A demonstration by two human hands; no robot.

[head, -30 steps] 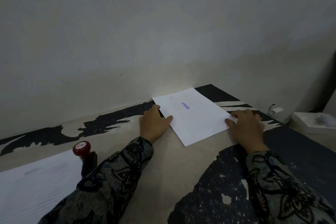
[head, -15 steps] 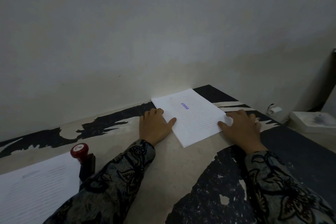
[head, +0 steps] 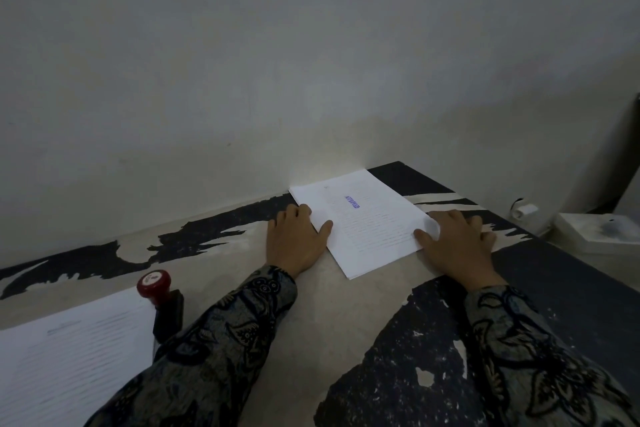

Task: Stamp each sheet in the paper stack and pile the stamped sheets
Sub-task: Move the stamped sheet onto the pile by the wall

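Note:
A pile of stamped sheets (head: 367, 225) lies against the wall at the far middle, its top page bearing a blue stamp mark (head: 352, 202). My left hand (head: 298, 241) lies flat at the pile's left edge, thumb on the paper. Against the right edge lies my right hand (head: 453, 243), fingers spread, thumb on the top page. Neither hand holds anything. At the lower left is the paper stack (head: 65, 364) of printed pages. A red-topped stamp (head: 159, 295) stands upright at that stack's right edge, partly behind my left sleeve.
The table (head: 311, 340) has a worn beige and black surface and meets a plain wall at the back. A white box-like object (head: 595, 230) and a small white fitting (head: 524, 210) sit past the table's right end.
Both hands have shifted slightly inward against the stamped pile's edges, the right thumb sliding further onto the sheet. The pile, stack and stamp stay put.

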